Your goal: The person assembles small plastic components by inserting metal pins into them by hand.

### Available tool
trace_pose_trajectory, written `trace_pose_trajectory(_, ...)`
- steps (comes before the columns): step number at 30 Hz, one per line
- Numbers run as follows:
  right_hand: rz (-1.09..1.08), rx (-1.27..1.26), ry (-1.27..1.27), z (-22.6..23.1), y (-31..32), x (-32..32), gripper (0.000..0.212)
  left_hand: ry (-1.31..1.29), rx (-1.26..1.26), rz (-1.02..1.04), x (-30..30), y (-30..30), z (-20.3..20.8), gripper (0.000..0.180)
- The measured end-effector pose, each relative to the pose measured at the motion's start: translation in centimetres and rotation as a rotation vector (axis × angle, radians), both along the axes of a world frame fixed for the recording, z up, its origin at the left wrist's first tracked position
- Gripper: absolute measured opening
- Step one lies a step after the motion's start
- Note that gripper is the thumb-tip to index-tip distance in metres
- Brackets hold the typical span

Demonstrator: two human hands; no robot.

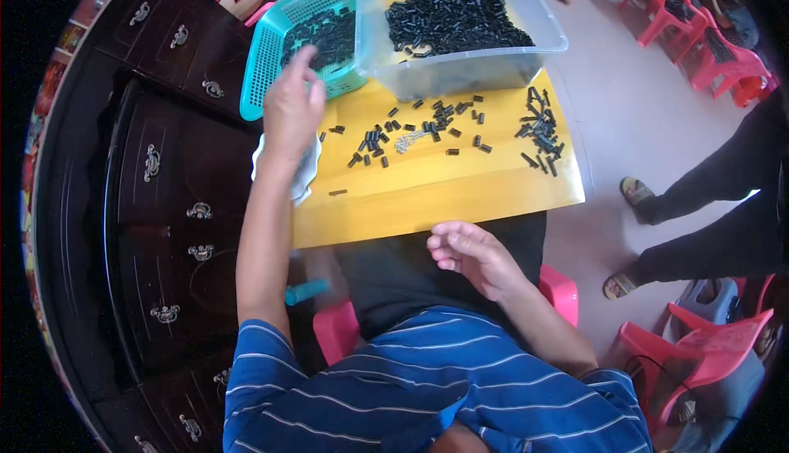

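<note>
My left hand [296, 108] reaches over the near corner of a teal plastic basket [260, 67], its fingers apart and nothing visible in them. Small black pieces [329, 38] lie heaped inside that basket. Just off the near edge of the yellow board [386, 202], over my lap, is my right hand [477, 256]. Its fingers are curled in with the thumb close against them; anything they hold is too small to make out. Loose short black tubes [378, 136] are scattered across the board, around a little pile of silvery metal parts [408, 140].
A translucent bin [468, 79] full of black pieces stands at the board's far side. Longer black parts [542, 132] lie on the right. A white scalloped dish [306, 175] sits under my left forearm. Dark drawers [189, 157] flank the left; a person's legs [707, 206] and pink chairs are right.
</note>
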State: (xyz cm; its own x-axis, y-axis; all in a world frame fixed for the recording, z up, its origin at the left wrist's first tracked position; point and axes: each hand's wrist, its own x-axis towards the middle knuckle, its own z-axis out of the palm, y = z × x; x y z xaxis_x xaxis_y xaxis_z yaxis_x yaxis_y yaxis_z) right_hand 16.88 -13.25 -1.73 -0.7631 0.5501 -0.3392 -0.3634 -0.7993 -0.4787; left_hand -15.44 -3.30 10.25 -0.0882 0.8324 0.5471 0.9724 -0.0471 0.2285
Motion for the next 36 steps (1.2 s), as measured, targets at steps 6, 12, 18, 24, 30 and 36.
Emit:
trace_pose_trajectory(6,-0.096,-0.072,0.015,-0.9,0.3,0.1,0.021,-0.299,-0.116,-0.175,6.0,-1.9,-4.3,0.024)
trace_pose_trajectory(12,-0.119,-0.148,0.031,-1.0,0.3,0.2,0.019,-0.246,-0.233,-0.375,12.6,-3.2,-9.6,0.023)
trace_pose_trajectory(18,-0.146,-0.152,0.039,-1.1,0.4,0.2,0.018,-0.137,-0.281,-0.344,13.6,-3.3,-10.9,0.014)
trace_pose_trajectory(24,-0.233,-0.122,-0.034,-0.7,0.3,0.1,0.022,-0.25,-0.354,-0.445,13.4,-6.0,-10.2,0.008)
trace_pose_trajectory(30,-0.306,-0.052,-0.089,-0.5,0.1,-0.2,0.022,-0.309,-0.391,-0.576,13.9,-9.6,-7.1,0.013)
trace_pose_trajectory(36,-0.272,0.008,-0.135,0.0,0.1,-0.2,0.01,-0.281,-0.347,-0.665,13.5,-10.2,-7.1,0.016)
